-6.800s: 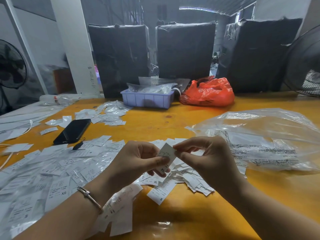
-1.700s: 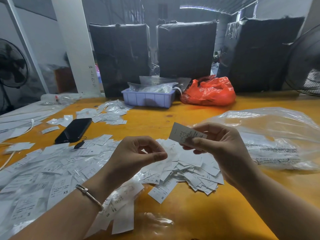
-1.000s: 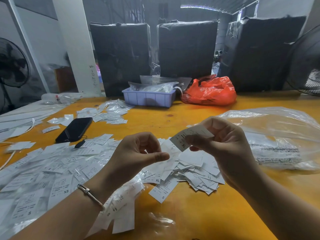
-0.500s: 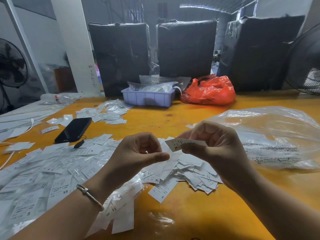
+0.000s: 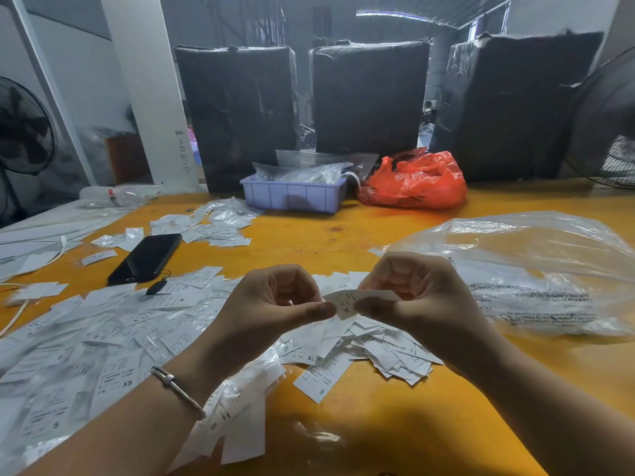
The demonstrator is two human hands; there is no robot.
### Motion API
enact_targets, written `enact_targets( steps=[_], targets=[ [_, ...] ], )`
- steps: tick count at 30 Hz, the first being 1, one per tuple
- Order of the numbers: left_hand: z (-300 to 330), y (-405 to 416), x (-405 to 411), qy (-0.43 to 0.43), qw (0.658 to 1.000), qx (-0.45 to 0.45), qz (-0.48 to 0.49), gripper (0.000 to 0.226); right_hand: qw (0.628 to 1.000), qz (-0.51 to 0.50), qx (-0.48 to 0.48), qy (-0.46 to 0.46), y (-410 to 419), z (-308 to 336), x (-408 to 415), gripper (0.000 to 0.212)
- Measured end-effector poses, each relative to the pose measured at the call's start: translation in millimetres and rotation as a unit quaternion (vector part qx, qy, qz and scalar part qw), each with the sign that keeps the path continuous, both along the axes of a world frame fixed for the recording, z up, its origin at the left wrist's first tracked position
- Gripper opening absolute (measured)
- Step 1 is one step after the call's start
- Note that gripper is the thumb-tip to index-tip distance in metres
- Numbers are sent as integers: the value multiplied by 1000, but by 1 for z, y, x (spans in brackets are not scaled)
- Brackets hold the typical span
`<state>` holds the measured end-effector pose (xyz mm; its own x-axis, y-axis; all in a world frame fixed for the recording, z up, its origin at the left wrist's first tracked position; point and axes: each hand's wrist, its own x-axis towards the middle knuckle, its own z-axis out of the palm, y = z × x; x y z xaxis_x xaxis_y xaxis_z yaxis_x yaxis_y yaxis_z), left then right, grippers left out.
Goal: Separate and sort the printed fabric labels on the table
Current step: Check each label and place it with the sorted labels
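Observation:
A white printed label marked XL (image 5: 347, 301) hangs between both hands above the yellow table (image 5: 395, 420). My left hand (image 5: 271, 305) pinches its left end between thumb and fingers. My right hand (image 5: 417, 297) pinches its right part, fingers curled over it. Below the hands lies a heap of several loose labels (image 5: 371, 352). A wide spread of labels (image 5: 86, 341) covers the table's left side. A smaller group of labels (image 5: 213, 225) lies farther back.
A black phone (image 5: 146, 257) lies left of centre. A large clear plastic bag (image 5: 529, 273) fills the right side. At the back stand a lilac bin (image 5: 292, 197), a red plastic bag (image 5: 415, 182) and black wrapped boxes (image 5: 371, 97). Fans stand at both edges.
My right hand has lowered the label from its raised position and brought it leftward to my left hand, which now pinches its other end. Earlier only the right hand held it.

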<state>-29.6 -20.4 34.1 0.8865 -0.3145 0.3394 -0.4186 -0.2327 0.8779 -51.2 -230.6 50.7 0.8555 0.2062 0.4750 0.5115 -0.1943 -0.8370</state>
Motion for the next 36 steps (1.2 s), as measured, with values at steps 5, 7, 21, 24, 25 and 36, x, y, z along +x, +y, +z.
enact_targets(
  steps=[5, 7, 21, 24, 25, 36],
  targets=[
    [-1, -1, 0, 2, 1000, 5, -13, 29, 998, 12, -51, 17, 1, -4, 2, 11],
    [-1, -1, 0, 4, 1000, 10, -16, 28, 998, 19, -62, 25, 2, -5, 2, 12],
    [-1, -3, 0, 31, 999, -29, -14, 33, 998, 0, 64, -2, 0, -7, 7, 14],
    [-1, -4, 0, 46, 998, -51, -14, 27, 998, 0, 55, 3, 5, -12, 5, 15],
    [-1, -4, 0, 48, 997, -52, -12, 25, 999, -1, 54, 6, 7, -14, 5, 14],
    [2, -8, -4, 69, 997, -29, -20, 34, 998, 31, 33, 52, 12, -24, 10, 8]
  ],
)
